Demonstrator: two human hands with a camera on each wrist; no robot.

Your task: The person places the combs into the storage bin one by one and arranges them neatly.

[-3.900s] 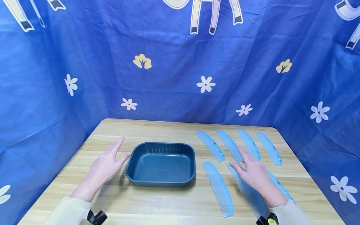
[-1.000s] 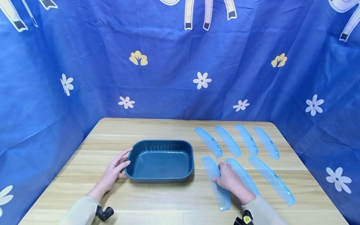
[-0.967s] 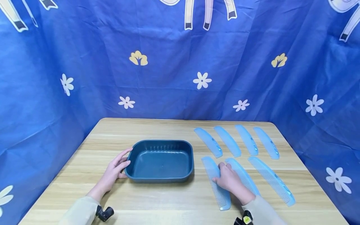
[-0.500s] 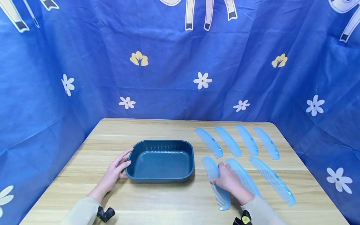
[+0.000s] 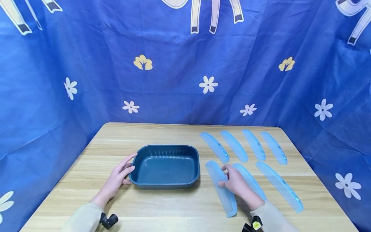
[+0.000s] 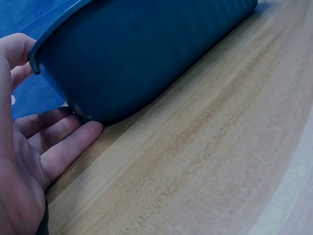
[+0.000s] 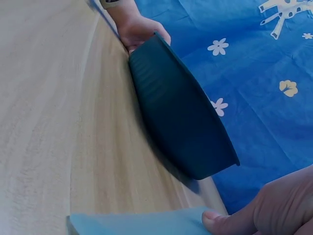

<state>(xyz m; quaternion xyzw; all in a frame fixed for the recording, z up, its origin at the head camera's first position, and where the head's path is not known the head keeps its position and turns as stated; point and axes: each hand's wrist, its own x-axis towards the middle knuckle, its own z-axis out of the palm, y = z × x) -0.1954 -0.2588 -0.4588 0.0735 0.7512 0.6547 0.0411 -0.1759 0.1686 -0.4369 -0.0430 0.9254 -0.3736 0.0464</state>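
Observation:
A dark teal plastic basin (image 5: 165,186) stands on the table, with nothing in it. My left hand (image 5: 117,175) holds its left end; in the left wrist view some fingers (image 6: 73,147) touch the lower outer wall while others reach the rim. My right hand (image 5: 236,182) pinches the nearest-left light-blue comb (image 5: 226,198) by its middle, and this comb looks slightly tipped up from the table. In the right wrist view the thumb (image 7: 217,221) lies on the edge of the comb (image 7: 142,225); the fingers beyond are hidden.
Two more combs lie in the front row: one comb (image 5: 250,178) partly under the right hand, another comb (image 5: 279,187) further right. A back row of several combs (image 5: 234,146) lies behind. Blue printed cloth (image 5: 174,90) surrounds the wooden table (image 5: 162,209) at back and sides.
From reaching over the middle front comb, my right hand has moved left onto the left one, which has now tipped and shifted slightly left. My left hand has come to the basin's end.

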